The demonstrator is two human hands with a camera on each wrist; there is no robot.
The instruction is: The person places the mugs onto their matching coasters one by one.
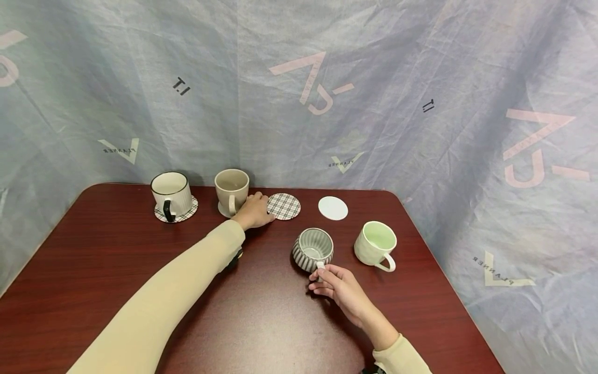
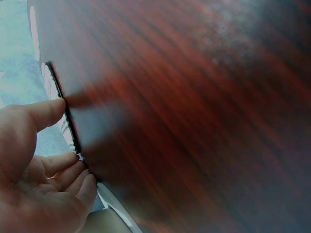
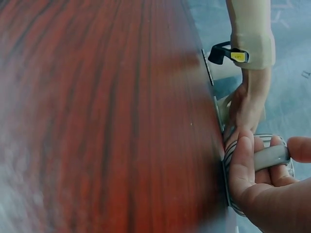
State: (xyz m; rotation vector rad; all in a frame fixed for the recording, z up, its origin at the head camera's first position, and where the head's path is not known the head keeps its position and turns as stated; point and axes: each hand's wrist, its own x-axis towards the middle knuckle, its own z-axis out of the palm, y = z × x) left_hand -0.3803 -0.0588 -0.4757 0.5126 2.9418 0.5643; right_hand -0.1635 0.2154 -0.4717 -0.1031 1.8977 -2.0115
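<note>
My left hand (image 1: 254, 210) reaches to the back of the table and grips the left side of a round checked coaster (image 1: 285, 206). In the left wrist view its thumb (image 2: 51, 114) lies at the coaster's edge, with the other fingers bent at the rim further along. My right hand (image 1: 343, 291) pinches the handle of a grey-and-white striped mug (image 1: 313, 250) from the near side. The right wrist view shows the pale handle (image 3: 271, 157) between thumb and fingers. The mug stands upright in front of the checked coaster.
A white coaster (image 1: 333, 208) lies at the back right, near a pale green mug (image 1: 374, 244). Beside my left hand a beige mug (image 1: 231, 186) stands on a coaster. Further left, a white mug with a black handle (image 1: 171, 195) sits on another checked coaster (image 1: 192, 210). A cloth curtain (image 1: 299, 104) hangs behind.
</note>
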